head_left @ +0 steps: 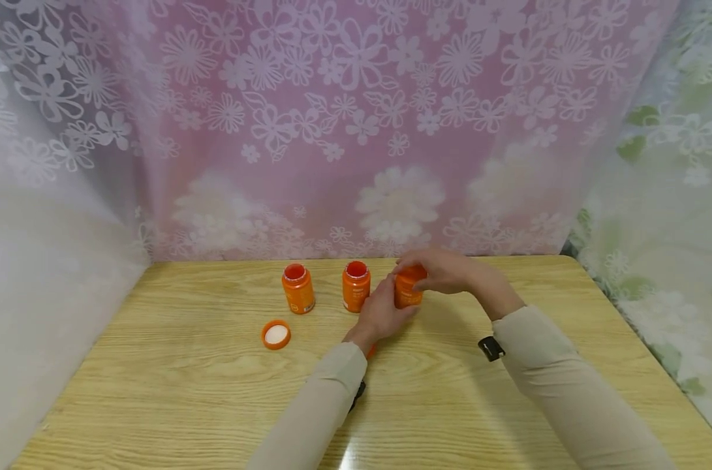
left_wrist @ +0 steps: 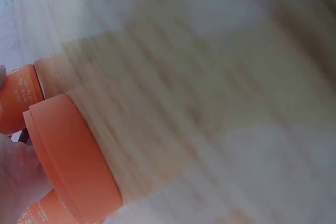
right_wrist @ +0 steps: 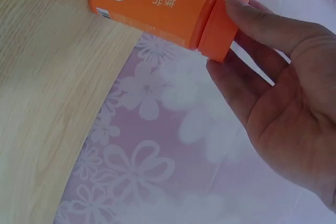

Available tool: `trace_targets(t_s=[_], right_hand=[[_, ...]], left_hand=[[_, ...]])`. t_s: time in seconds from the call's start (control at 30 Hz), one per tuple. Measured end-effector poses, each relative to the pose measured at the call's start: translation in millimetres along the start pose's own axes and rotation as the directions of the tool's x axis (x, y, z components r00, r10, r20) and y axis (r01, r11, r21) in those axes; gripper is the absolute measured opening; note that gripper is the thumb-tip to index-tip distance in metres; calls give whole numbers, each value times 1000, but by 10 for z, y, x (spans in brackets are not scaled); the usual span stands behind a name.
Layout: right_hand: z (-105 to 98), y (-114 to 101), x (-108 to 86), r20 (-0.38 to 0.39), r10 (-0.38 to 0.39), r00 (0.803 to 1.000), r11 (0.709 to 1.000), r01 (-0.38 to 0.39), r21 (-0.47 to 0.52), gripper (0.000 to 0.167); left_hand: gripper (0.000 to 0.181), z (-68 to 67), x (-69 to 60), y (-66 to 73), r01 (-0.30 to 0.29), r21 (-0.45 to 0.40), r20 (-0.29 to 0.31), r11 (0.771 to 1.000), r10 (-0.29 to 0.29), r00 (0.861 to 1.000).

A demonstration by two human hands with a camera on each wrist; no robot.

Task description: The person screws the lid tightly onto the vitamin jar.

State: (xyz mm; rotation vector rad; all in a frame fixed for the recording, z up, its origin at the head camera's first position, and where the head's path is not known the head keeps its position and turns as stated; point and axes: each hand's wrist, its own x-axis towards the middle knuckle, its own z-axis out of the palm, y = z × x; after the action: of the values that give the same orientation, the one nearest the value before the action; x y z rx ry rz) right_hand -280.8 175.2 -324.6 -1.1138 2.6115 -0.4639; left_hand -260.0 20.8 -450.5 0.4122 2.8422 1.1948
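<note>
Apparently two are done: an open orange plastic bottle [head_left: 299, 294] and a second lidless one [head_left: 356, 294] stand on the wood-grain table [head_left: 185, 378]. Rightmost, a capped orange bottle [head_left: 408, 298] seems left to open; the left hand [head_left: 384, 314] grips its body, the right hand [head_left: 446, 271] pinches its cap [right_wrist: 223, 27]. One loose round cap [head_left: 276, 334] lies nearby; the left arm mostly hides another [head_left: 371, 351].

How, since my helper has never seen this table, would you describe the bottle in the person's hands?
On the wooden table, near the edge by the pink floral curtain, three stand in a row. Yours is the rightmost orange bottle, with its cap on; the middle bottle and left bottle stand uncapped.
</note>
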Motion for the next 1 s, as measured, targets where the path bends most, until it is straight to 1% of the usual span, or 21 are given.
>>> trace_targets(t_s=[0.2,0.37,0.43,0.53,0.6,0.67,0.77,0.83,0.9,1.0], right_hand=[[18,-90,32,-25,62,998,996,-63,-61,36],[48,-175,63,-43,147,988,983,-151,-109,39],[50,-185,65,-51,150,987,980,-155,-121,39],[49,-150,46,-65,118,991,988,-123,-93,41],[44,-103,21,-68,82,994,994,-87,-68,45],[37,-57,-3,-59,54,997,998,-56,-34,48],[26,-3,-23,-41,12,999,1000,-12,-2,47],[20,16,-23,-33,0,999,1000,1,21,44],[16,22,-24,-33,-7,999,1000,8,25,41],[16,3,-19,-37,13,999,1000,-13,4,42]], left_hand=[[65,7,3,3,8,13,-2,1000,-8,1000],[64,-1,2,10,14,13,4,1000,-14,1000],[63,-5,3,13,17,9,5,1000,-17,1000],[61,-7,4,13,16,10,2,1000,-16,1000],[59,-9,6,9,11,14,-2,1000,-11,1000],[57,-10,3,7,6,17,-5,1000,-6,1000],[57,-8,-3,7,1,11,-11,1000,-1,1000],[58,-4,-4,7,2,6,-11,1000,-2,1000],[58,2,-2,6,3,3,-10,1000,-3,1000],[58,3,2,3,5,1,-10,1000,-5,1000]])
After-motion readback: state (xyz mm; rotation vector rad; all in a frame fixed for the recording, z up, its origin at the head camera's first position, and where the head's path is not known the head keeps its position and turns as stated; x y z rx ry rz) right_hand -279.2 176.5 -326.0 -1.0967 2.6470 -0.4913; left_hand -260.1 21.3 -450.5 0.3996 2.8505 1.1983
